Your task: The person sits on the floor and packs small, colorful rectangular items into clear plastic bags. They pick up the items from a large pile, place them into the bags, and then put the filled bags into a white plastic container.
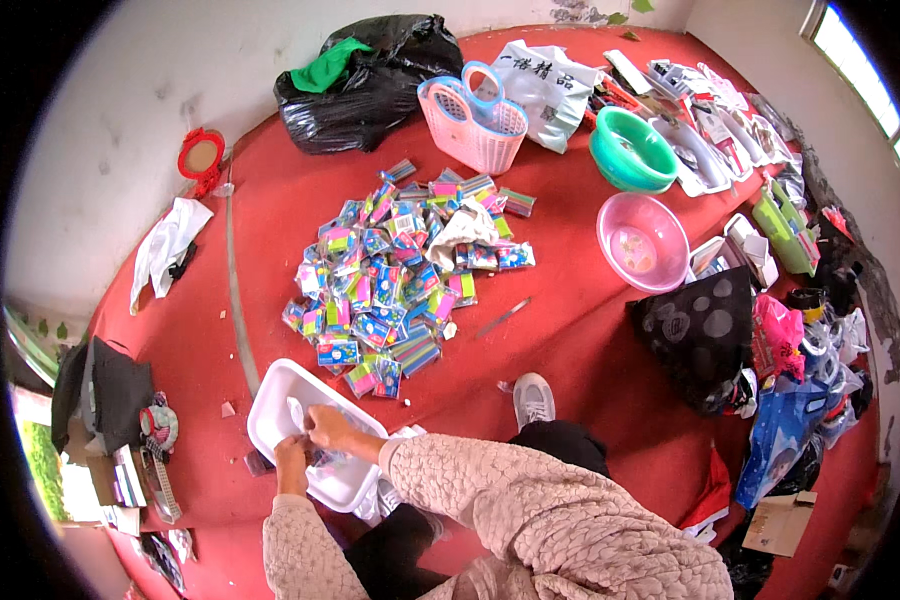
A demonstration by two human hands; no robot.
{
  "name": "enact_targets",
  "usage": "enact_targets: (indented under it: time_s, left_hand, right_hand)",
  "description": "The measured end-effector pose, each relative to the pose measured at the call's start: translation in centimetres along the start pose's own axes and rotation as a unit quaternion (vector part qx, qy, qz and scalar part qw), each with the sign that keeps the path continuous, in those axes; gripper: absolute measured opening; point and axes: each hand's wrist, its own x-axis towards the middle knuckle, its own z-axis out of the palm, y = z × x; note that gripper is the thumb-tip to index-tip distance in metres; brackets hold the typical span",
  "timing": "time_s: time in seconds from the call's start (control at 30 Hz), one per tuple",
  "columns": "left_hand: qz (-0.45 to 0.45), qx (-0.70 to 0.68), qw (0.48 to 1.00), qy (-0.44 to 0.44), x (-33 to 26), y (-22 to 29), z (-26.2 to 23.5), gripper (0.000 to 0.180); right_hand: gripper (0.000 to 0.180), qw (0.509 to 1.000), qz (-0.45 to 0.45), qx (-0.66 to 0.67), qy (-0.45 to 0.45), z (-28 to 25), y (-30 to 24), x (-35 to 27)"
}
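Note:
A white plastic basin (276,385) sits on the red floor in front of me, and both of my hands reach into it. My right hand (330,428) is closed, its fingers bent together near the basin's middle. Close beside it, my left hand (292,456) is closed too. A small whitish piece (296,410) shows just beyond the fingers, and clear crinkled plastic (335,468) lies in the basin under my right wrist. What the fingers pinch is too small to make out.
A pile of small colourful plastic-wrapped packs (375,265) lies beyond the basin. Farther off are a pink basket (480,145), a black bag (360,110), green basins (632,150) and a pink basin (645,240). At right are a black dotted bag (695,330) and a cardboard piece (780,523).

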Motion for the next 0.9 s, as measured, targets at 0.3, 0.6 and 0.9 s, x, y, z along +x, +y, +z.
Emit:
enact_targets:
  time_s: [0.3, 0.6, 0.9]
  left_hand:
    - [0.110, 0.119, 0.987, -0.010, 0.1, -0.6, -0.6, 0.012]
    - [0.177, 0.192, 0.965, -0.014, -1.4, 0.8, -0.1, 0.013]
    - [0.200, 0.196, 0.960, -0.011, 0.0, -0.9, -0.7, 0.014]
  right_hand:
    - [0.014, 0.939, -0.208, -0.272, -0.040, -0.3, -1.9, -1.4]
    - [0.017, 0.950, -0.148, -0.276, -0.021, 0.4, -0.9, -0.8]
    - [0.017, 0.984, -0.105, -0.139, -0.044, 0.0, -0.8, -0.3]
